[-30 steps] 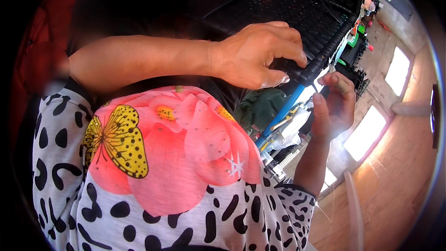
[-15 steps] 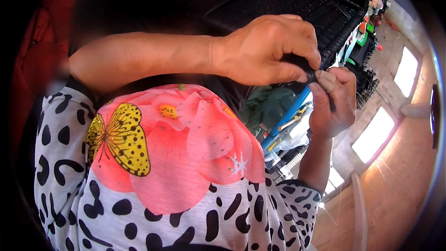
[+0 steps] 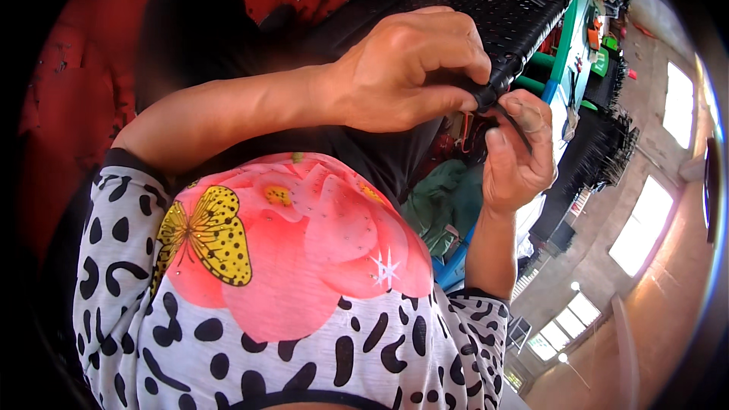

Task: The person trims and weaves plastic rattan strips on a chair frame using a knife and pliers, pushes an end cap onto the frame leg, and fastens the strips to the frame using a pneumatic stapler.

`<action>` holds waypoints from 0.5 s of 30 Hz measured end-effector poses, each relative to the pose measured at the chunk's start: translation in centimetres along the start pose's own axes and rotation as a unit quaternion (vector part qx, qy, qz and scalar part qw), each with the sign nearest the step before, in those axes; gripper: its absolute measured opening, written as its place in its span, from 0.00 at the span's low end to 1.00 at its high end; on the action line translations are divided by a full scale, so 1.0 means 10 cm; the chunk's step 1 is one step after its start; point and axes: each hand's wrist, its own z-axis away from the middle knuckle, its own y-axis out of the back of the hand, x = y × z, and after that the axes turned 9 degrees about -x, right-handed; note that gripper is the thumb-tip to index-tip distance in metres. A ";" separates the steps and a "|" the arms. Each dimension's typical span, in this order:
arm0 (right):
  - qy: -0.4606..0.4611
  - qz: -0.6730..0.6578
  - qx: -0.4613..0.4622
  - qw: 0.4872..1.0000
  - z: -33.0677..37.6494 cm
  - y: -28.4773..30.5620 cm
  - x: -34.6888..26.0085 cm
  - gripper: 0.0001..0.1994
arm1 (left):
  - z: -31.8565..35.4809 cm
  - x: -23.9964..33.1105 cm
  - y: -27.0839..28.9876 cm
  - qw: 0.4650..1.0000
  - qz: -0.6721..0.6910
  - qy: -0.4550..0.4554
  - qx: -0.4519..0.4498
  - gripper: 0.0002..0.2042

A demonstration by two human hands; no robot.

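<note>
My left hand (image 3: 410,68) pinches the corner edge of the black woven panel (image 3: 493,7) at upper centre, my right hand (image 3: 516,152) just below it, its grip narrow around a black weaving strip (image 3: 510,120); green packages (image 3: 600,61) lie beyond.

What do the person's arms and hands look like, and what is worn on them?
Both hands, left hand and right hand, are bare, with no gloves, rings or watch visible. The forearms are bare too. Short white sleeves with black blotches end near the elbows.
</note>
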 end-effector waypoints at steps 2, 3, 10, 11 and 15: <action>0.038 0.127 -0.020 0.991 -0.12 -0.07 -0.04 0.11 | -0.01 0.00 0.05 1.000 -0.019 0.010 -0.011 0.11; 0.040 0.124 -0.017 0.991 -0.15 -0.09 -0.03 0.11 | -0.01 0.00 0.08 1.000 -0.023 0.010 -0.014 0.11; 0.062 0.184 -0.104 0.975 -0.34 -0.07 -0.12 0.08 | 0.02 0.05 0.18 0.958 0.169 0.220 -0.069 0.11; 0.063 0.183 -0.107 0.975 -0.37 -0.05 -0.15 0.08 | 0.01 0.04 0.17 0.964 0.164 0.201 -0.067 0.11; 0.018 0.150 -0.137 0.979 -0.40 -0.03 -0.24 0.08 | 0.02 0.00 0.14 0.974 0.173 0.130 -0.064 0.11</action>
